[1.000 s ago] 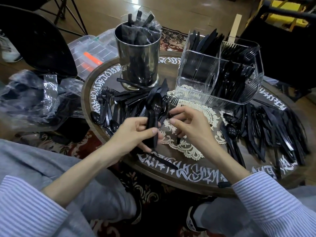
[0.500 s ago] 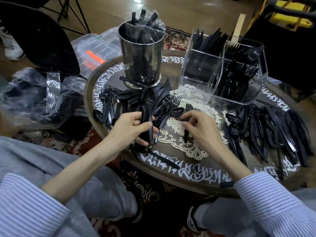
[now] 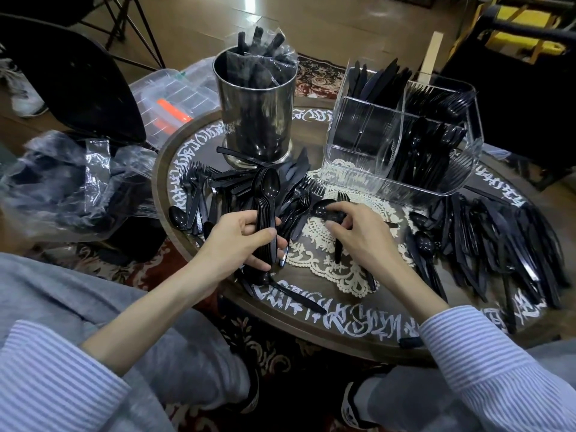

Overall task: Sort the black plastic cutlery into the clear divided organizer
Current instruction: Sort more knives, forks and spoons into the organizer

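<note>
1. Most cutlery is still loose on your worktop (image 3: pixel 311 335): a big pile (image 3: pixel 505 244) right, another (image 3: pixel 218 194) left.
2. The organizer (image 3: pixel 402 135) already holds knives and forks.
3. Your left hand (image 3: pixel 243 241) grips stacked spoons (image 3: pixel 266 210); your right hand (image 3: pixel 358 232) curls its fingers (image 3: pixel 332 225) over a spoon (image 3: pixel 324 210) lying on the worktop.

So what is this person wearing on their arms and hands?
Both hands, left hand and right hand, are bare: no gloves, rings or watch visible. The forearms are bare too, with white-and-blue pinstriped shirt sleeves pushed back towards the elbows.
</note>
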